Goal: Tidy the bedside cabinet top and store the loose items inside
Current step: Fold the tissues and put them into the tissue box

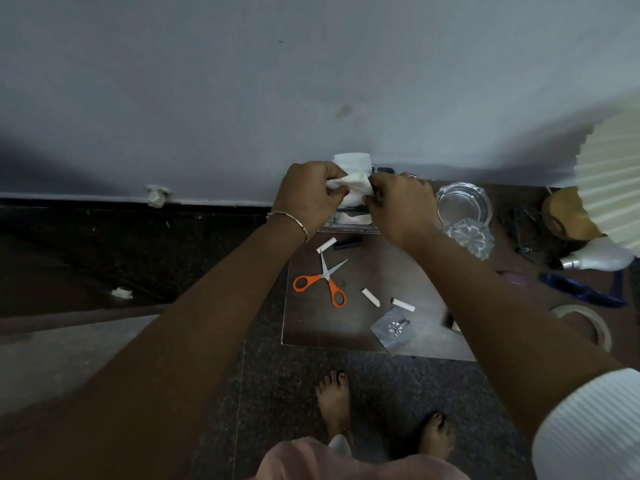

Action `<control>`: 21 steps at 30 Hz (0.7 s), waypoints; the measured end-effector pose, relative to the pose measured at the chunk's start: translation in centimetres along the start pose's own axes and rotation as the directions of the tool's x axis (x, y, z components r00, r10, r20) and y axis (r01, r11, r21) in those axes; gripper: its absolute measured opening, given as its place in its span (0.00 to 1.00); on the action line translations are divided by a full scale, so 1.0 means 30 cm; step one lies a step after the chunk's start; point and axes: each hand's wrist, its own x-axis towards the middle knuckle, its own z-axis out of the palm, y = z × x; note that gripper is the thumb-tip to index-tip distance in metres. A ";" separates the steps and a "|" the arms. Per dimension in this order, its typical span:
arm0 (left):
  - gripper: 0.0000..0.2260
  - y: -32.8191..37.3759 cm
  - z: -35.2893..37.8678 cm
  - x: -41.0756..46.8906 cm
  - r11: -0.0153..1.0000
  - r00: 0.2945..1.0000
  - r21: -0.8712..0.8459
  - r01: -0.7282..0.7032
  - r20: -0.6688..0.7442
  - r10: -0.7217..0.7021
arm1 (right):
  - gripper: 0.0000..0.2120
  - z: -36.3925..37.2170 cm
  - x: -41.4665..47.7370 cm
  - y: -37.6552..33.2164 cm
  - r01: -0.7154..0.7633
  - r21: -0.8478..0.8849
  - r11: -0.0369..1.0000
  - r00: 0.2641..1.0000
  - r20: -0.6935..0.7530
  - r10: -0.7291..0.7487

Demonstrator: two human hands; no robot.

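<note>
My left hand [308, 197] and my right hand [398, 206] both grip a crumpled white tissue [349, 187] above the back of the dark cabinet top [311, 327]. Behind them a white tissue roll [351, 161] stands against the wall. Under the hands lies a shiny tray [349, 226] with white bits in it. On the cabinet top lie orange-handled scissors [325, 282], three short white sticks [370, 295], a dark small tube [348, 244] and a clear packet of screws [394, 329].
A glass ashtray [464, 206] and a cut-glass piece [472, 237] sit right of the hands. Farther right are a pleated lamp shade [613, 178], a white bottle [595, 259], tangled cable [523, 226], a blue object [581, 292] and a tape roll [588, 323]. My bare feet [334, 400] stand on the speckled floor.
</note>
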 end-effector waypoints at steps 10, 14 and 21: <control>0.11 -0.001 -0.002 -0.058 0.930 0.982 -0.334 0.152 -0.052 -0.179 | 0.07 0.013 -0.049 0.012 -0.013 0.120 0.993 1.000 -0.004 0.014; 0.09 -0.017 0.020 -0.060 0.929 0.976 -0.319 0.187 -0.049 -0.214 | 0.10 0.026 -0.053 0.022 -0.014 0.085 0.996 0.999 0.051 0.010; 0.09 -0.021 0.034 -0.065 0.971 0.990 -0.201 0.128 -0.032 -0.137 | 0.09 0.020 -0.069 0.023 0.008 0.107 0.994 1.000 -0.015 -0.006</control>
